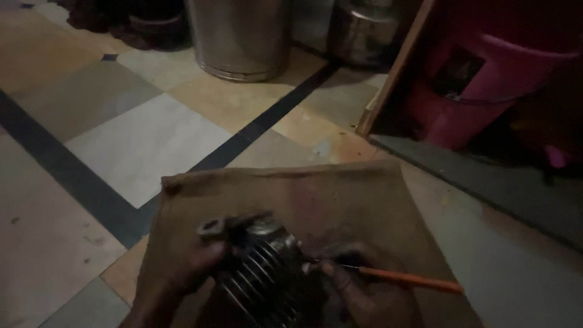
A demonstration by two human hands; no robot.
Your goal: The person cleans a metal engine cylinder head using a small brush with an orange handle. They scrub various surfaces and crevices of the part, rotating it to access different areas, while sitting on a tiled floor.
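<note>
A dark finned metal engine cylinder [267, 273] rests on a brown burlap cloth [340, 194] at the bottom of the view. My left hand [182, 273] grips its left side, just below a small metal flange [211, 227]. My right hand [364, 294] holds a thin orange-handled tool [413, 280], a screwdriver or pencil-like stick. Its tip touches the cylinder's right side near the top. The scene is dim and the lower part of the cylinder is cut off by the frame.
The cloth lies on a tiled floor [139, 140] with dark stripes. Two steel drums [240, 36] [364, 30] stand at the back. A pink plastic bucket [486, 85] sits behind a wooden board [395, 73] at the right.
</note>
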